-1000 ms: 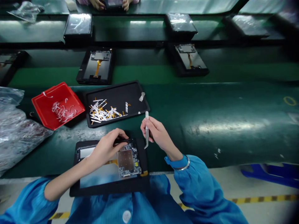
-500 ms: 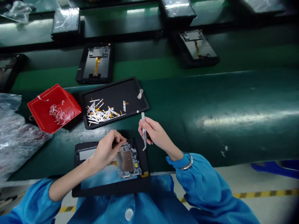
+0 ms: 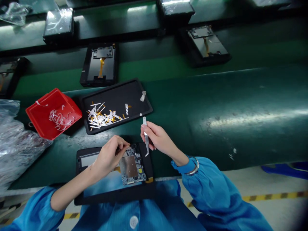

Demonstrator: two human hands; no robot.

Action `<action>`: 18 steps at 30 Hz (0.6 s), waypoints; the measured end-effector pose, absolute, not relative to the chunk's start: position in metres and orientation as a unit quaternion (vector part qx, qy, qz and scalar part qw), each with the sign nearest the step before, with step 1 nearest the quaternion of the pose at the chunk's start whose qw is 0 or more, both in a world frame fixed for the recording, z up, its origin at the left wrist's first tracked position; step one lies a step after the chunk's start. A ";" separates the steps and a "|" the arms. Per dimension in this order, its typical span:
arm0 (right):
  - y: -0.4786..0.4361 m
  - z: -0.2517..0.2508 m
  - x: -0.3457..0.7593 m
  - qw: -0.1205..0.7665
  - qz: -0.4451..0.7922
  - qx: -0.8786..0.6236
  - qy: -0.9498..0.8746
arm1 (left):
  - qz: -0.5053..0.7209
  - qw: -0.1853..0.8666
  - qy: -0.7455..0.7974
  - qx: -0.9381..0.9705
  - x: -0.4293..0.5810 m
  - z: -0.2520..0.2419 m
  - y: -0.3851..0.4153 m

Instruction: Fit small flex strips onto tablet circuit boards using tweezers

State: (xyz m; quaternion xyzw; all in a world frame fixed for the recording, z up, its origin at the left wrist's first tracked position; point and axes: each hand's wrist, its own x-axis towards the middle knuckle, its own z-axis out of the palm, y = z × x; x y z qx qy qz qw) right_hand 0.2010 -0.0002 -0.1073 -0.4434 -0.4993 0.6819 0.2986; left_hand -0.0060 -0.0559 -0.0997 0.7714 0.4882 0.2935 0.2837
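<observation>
An opened tablet [image 3: 101, 187] in a black frame lies at the bench's near edge, its circuit board [image 3: 130, 166] exposed on the right half. My left hand [image 3: 112, 152] reaches over it, fingertips pinched together at the board's top edge; whatever they pinch is too small or hidden to name. Bent-tip tweezers [image 3: 146, 141] are in my right hand [image 3: 155, 136], just right of the board. Their tip points down beside the frame's upper right corner, apart from the board.
Beyond the tablet, a black tray [image 3: 115, 93] holds a pile of small white strips [image 3: 101, 117] with orange tails. Left of it stand a red bin [image 3: 38, 112] with white scraps and a plastic bag [image 3: 24, 144]. More opened tablets [image 3: 102, 65] sit on the green belt [image 3: 154, 61].
My right hand and the tweezers have shifted slightly left toward the board. My left hand stays at the board's top edge. The tablets on the belt have moved slightly right.
</observation>
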 end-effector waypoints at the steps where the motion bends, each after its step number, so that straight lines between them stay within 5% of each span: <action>1: 0.000 -0.107 0.201 0.298 0.681 -0.444 -0.500 | 0.293 0.268 0.478 0.784 -0.006 -0.101 -0.056; 18: -0.004 -0.112 0.193 0.317 0.752 -0.362 -0.450 | 0.140 0.015 0.370 0.918 -0.016 -0.091 -0.078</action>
